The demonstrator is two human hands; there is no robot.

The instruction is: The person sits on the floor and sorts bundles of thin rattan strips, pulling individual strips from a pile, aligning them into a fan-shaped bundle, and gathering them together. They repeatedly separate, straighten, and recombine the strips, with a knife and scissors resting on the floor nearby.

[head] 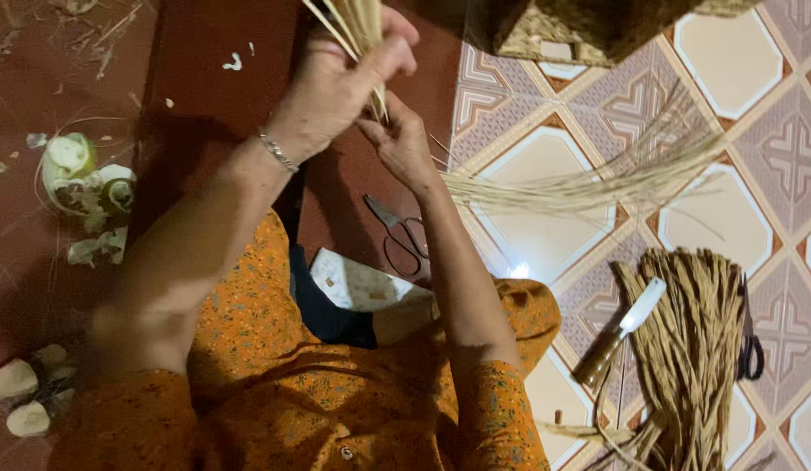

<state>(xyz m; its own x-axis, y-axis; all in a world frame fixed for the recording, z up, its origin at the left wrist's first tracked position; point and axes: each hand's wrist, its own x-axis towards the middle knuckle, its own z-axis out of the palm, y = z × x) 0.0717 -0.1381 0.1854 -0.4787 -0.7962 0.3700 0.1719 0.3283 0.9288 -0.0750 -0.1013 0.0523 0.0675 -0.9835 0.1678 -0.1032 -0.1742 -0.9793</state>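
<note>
Two hands work up high at the far side. The left hand (pixel 335 83) is closed tight around a bunch of thin, pale straw strips (pixel 362 26), which sticks up past the top edge. The right hand (pixel 401 144) is just under it, and its fingers pinch the bottom ends of the same strips. A thin silver bracelet (pixel 277 153) sits on the left wrist. Both arms come out of orange sleeves with tiny flower dots (pixel 274 392).

One loose fan of long, dry straw (pixel 597 179) spreads out to the right from the hands, over the floor. It looks wispy and stiff.

The floor has two parts. The left part is plain dark red (pixel 205 61). The right part is shiny tiles with cream and purple shapes (pixel 728 52).

I count two pairs of scissors. One small metal pair (pixel 401 231) lies on the red floor near the right arm. One black pair (pixel 751 344) lies at the right edge of a thick brown bundle of flat dried reeds (pixel 689 349). One knife with a wooden handle and a pale blade (pixel 616 336) lies on the left side of that bundle.

A woven straw basket (pixel 588 26) shows at the far edge. Curly green and white peels (pixel 87 187) lie on the left. Two round pale lumps (pixel 21 397) sit at the near left.
</note>
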